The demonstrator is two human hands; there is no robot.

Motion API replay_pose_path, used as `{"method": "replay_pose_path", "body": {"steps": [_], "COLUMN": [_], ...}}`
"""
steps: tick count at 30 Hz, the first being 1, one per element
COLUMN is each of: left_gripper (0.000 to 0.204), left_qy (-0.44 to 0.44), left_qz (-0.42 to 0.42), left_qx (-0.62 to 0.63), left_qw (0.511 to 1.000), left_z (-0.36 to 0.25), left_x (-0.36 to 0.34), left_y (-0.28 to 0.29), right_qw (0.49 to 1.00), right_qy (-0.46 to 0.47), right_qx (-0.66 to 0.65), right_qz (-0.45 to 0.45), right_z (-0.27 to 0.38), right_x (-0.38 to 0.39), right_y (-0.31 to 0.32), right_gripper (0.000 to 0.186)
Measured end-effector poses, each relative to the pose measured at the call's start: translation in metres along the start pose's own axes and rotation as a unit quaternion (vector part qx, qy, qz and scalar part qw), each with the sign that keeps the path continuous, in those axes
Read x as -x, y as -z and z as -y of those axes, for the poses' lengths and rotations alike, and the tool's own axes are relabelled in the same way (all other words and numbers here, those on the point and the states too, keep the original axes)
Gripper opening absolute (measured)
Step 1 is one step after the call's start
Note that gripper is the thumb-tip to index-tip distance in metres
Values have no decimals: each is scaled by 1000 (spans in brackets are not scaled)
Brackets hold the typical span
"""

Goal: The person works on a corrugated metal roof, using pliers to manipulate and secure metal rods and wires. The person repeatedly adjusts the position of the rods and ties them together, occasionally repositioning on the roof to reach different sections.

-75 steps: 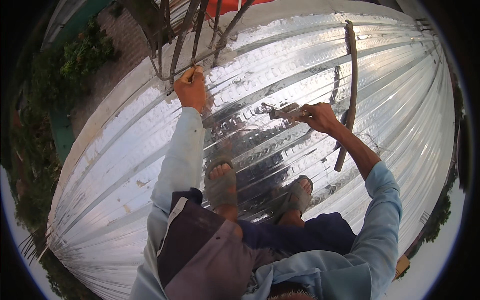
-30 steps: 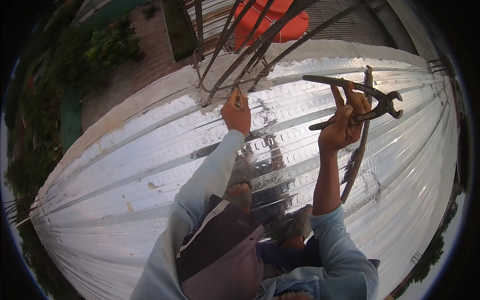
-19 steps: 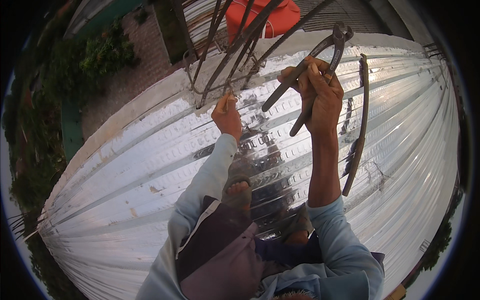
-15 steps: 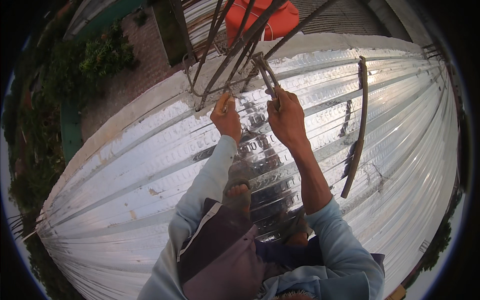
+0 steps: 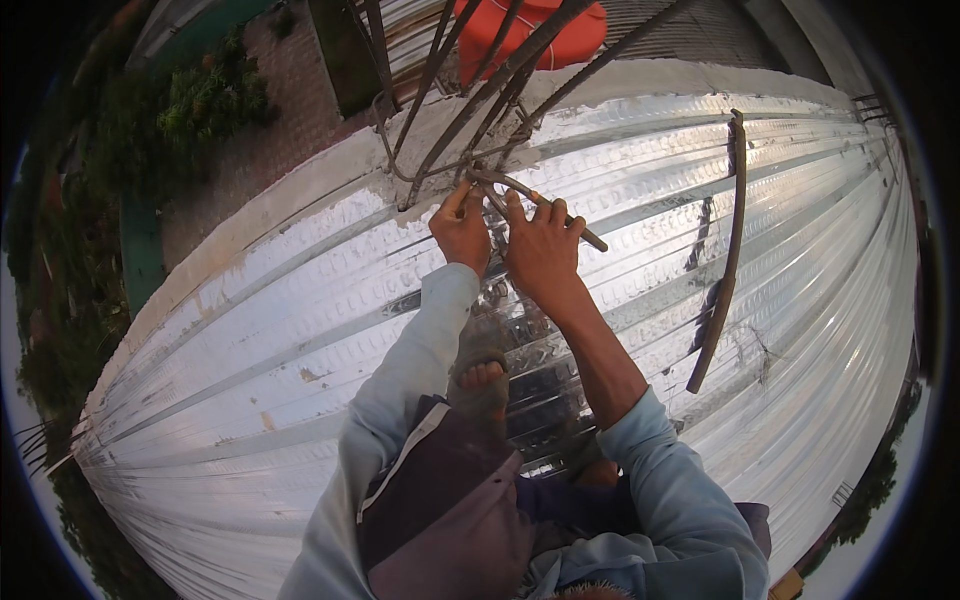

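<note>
My right hand grips a pair of metal pincers, its handles spread wide, one sticking out to the right past my fingers. The pincers' jaws sit at a bent steel rebar stirrup, close to the tips of my left fingers. My left hand is closed in a pinch just below the stirrup; whatever lies between its fingertips is too small to make out. Several dark rebar rods rise at a slant from the concrete edge beyond both hands.
I stand on shiny corrugated metal roofing. A curved dark bar lies to the right. Along the far side runs a rough concrete ledge, with a red-orange container behind it. Trees and a paved yard lie far below, left.
My right hand has come down and left, and the pincers have swung from upright to slanting, with handles spread wider. Their jaws are now beside my left fingers, which have shifted slightly right.
</note>
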State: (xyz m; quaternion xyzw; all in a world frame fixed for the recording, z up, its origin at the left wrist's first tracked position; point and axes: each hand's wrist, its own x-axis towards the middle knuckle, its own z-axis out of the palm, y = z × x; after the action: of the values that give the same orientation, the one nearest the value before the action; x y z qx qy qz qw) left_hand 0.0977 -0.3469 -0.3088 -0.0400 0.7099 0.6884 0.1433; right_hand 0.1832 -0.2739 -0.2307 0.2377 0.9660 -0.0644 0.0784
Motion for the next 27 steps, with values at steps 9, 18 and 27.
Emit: {"method": "replay_pose_path", "body": {"steps": [9, 18, 27], "left_gripper": [37, 42, 50], "left_qy": [-56, 84, 362], "left_qz": [-10, 45, 315], "left_qx": [2, 172, 181], "left_qw": [998, 980, 858], "left_z": [22, -14, -48], "left_x": [-7, 0, -36], "left_y": [1, 0, -2], "right_qw": [998, 967, 433], "right_qy": [62, 74, -67], "right_qx": [-20, -243, -846], "right_qz": [-14, 36, 304], "right_z": [-5, -35, -37], "right_x": [-14, -27, -24], "right_y": [10, -10, -44], "right_gripper": [31, 26, 28]}}
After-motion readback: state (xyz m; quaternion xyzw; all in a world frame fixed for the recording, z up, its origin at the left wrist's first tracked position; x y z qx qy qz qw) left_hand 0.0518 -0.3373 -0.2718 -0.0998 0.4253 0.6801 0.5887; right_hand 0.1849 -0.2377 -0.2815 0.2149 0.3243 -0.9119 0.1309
